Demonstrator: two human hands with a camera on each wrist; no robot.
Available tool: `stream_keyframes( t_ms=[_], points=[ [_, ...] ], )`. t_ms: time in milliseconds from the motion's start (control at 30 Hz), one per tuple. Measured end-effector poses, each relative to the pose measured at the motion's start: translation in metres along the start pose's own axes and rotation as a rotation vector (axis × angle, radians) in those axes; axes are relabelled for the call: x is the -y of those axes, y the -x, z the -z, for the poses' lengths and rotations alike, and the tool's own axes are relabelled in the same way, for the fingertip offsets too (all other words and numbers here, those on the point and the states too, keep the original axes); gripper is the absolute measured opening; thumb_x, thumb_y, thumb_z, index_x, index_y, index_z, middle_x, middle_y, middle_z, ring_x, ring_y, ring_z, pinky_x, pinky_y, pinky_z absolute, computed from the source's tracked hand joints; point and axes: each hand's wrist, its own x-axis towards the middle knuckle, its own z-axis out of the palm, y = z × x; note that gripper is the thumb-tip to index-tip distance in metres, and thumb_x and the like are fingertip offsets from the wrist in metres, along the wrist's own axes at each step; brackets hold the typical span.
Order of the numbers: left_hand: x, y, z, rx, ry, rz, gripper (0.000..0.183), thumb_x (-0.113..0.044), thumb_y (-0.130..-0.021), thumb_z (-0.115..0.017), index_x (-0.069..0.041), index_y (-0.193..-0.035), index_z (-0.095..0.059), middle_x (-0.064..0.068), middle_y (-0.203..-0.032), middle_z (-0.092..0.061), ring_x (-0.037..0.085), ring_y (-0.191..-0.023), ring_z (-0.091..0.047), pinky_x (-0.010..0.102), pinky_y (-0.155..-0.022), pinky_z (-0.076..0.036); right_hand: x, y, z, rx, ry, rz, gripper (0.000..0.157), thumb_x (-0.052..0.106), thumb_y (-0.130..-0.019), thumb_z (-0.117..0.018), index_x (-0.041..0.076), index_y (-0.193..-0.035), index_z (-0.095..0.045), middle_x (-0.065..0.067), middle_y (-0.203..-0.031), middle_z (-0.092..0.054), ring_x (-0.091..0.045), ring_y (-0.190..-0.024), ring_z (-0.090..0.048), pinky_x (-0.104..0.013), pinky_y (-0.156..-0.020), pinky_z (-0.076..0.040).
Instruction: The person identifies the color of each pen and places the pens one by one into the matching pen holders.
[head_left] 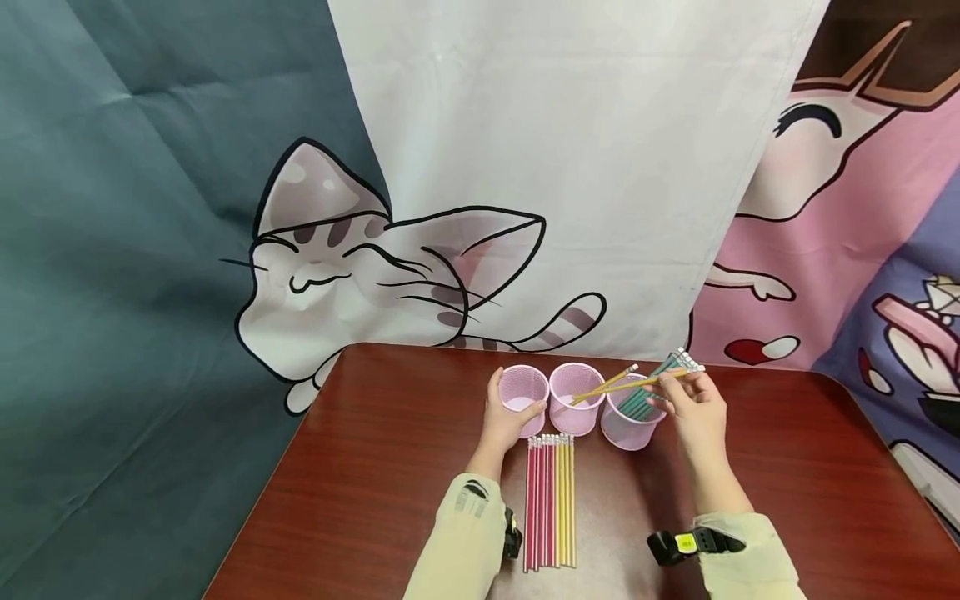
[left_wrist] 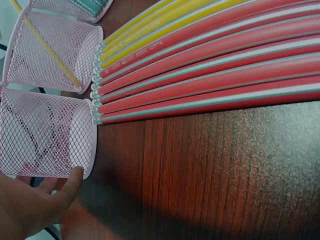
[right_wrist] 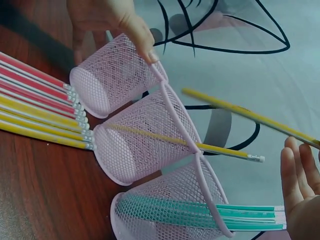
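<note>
My left hand [head_left: 504, 421] holds the leftmost pink mesh pencil cup [head_left: 525, 377], with the thumb and fingers on opposite sides. In the middle cup [head_left: 574, 423] leans one yellow pencil [right_wrist: 227, 151], its eraser end above the rim. My right hand [head_left: 697, 408] pinches another yellow pencil [right_wrist: 240, 111] near its eraser end. That pencil slants down to the left, its far end over the middle cup's mouth. Just under the right hand stands the right cup [head_left: 626, 435], which holds several green pencils [right_wrist: 250, 220].
Several red pencils [head_left: 542, 504] and a few yellow pencils [head_left: 566, 504] lie side by side on the brown table [head_left: 375, 475], eraser ends toward the cups. Behind the table's back edge hangs a cloth [head_left: 585, 167] printed with cartoon animals.
</note>
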Motion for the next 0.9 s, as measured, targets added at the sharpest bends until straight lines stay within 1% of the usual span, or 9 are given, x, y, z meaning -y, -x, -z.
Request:
stream_keyframes(
  t_ms=[200, 367, 500, 533, 633, 733, 767, 833, 900],
  points=[
    [0.002, -0.001, 0.0, 0.003, -0.001, 0.001, 0.095, -0.018, -0.064, -0.085, -0.014, -0.141, -0.03, 0.019, -0.137, -0.04, 0.038, -0.12, -0.042, 0.048, -0.099, -0.033, -0.009, -0.006, -0.014, 0.014, 0.044, 0.011, 0.034, 0.013, -0.08, -0.072, -0.004, -0.104, -0.055, -0.023, -0.097, -0.064, -0.035, -0.08, -0.066, -0.041, -0.064, -0.054],
    [0.002, -0.001, 0.0, -0.003, -0.007, 0.009, 0.095, -0.019, -0.064, -0.085, -0.015, -0.141, -0.031, 0.017, -0.136, -0.041, 0.035, -0.119, -0.043, 0.047, -0.099, -0.034, -0.016, -0.006, -0.027, 0.028, 0.071, -0.032, 0.03, 0.015, -0.08, -0.073, -0.002, -0.097, -0.055, -0.02, -0.094, -0.065, -0.032, -0.077, -0.067, -0.042, -0.063, -0.053],
    [0.001, 0.0, 0.001, -0.001, -0.009, 0.013, 0.095, -0.02, -0.064, -0.085, -0.017, -0.141, -0.031, 0.015, -0.136, -0.042, 0.034, -0.119, -0.044, 0.046, -0.099, -0.034, -0.019, -0.006, -0.035, 0.033, 0.135, -0.055, 0.029, 0.018, -0.079, -0.074, 0.003, -0.095, -0.054, -0.014, -0.088, -0.066, -0.027, -0.07, -0.068, -0.04, -0.059, -0.054],
    [0.001, 0.0, 0.001, -0.002, -0.008, 0.013, 0.094, -0.02, -0.064, -0.085, -0.017, -0.141, -0.031, 0.015, -0.136, -0.042, 0.034, -0.119, -0.044, 0.046, -0.099, -0.034, -0.002, 0.002, -0.046, 0.06, 0.127, -0.072, 0.026, 0.016, -0.08, -0.073, 0.003, -0.093, -0.054, -0.013, -0.086, -0.066, -0.026, -0.069, -0.068, -0.038, -0.059, -0.054],
    [0.001, 0.001, 0.001, -0.003, -0.001, 0.011, 0.094, -0.019, -0.064, -0.085, -0.016, -0.141, -0.031, 0.016, -0.136, -0.042, 0.034, -0.119, -0.044, 0.046, -0.099, -0.034, 0.011, 0.009, -0.057, 0.086, 0.172, -0.133, 0.023, 0.017, -0.08, -0.073, 0.008, -0.092, -0.055, -0.007, -0.083, -0.066, -0.021, -0.068, -0.068, -0.034, -0.058, -0.055],
    [0.0, 0.001, 0.001, -0.004, -0.001, 0.009, 0.094, -0.018, -0.064, -0.085, -0.016, -0.141, -0.031, 0.016, -0.136, -0.042, 0.035, -0.119, -0.044, 0.047, -0.099, -0.034, 0.047, 0.025, -0.079, 0.106, 0.202, -0.218, 0.018, 0.018, -0.081, -0.072, 0.01, -0.088, -0.057, -0.002, -0.079, -0.066, -0.015, -0.066, -0.067, -0.03, -0.056, -0.054],
    [0.0, 0.001, 0.001, -0.004, -0.002, 0.01, 0.094, -0.018, -0.064, -0.085, -0.016, -0.141, -0.031, 0.016, -0.136, -0.041, 0.035, -0.119, -0.044, 0.047, -0.099, -0.034, 0.046, 0.024, -0.08, 0.091, 0.253, -0.234, 0.02, 0.021, -0.081, -0.072, 0.01, -0.088, -0.056, 0.001, -0.078, -0.066, -0.013, -0.065, -0.067, -0.029, -0.055, -0.054],
    [0.0, 0.002, 0.001, -0.005, -0.008, 0.015, 0.094, -0.019, -0.064, -0.085, -0.016, -0.141, -0.031, 0.015, -0.137, -0.041, 0.034, -0.119, -0.044, 0.047, -0.099, -0.034, 0.076, 0.036, -0.1, 0.075, 0.319, -0.278, 0.02, 0.022, -0.083, -0.069, 0.006, -0.087, -0.056, 0.002, -0.074, -0.065, -0.011, -0.062, -0.065, -0.029, -0.053, -0.054],
    [0.0, 0.001, 0.001, -0.007, -0.011, 0.022, 0.094, -0.019, -0.064, -0.085, -0.017, -0.141, -0.031, 0.014, -0.137, -0.041, 0.034, -0.12, -0.043, 0.047, -0.099, -0.033, 0.097, 0.045, -0.114, 0.068, 0.367, -0.296, 0.024, 0.022, -0.085, -0.065, -0.001, -0.09, -0.056, 0.002, -0.072, -0.065, -0.011, -0.06, -0.065, -0.03, -0.053, -0.054]
  ],
)
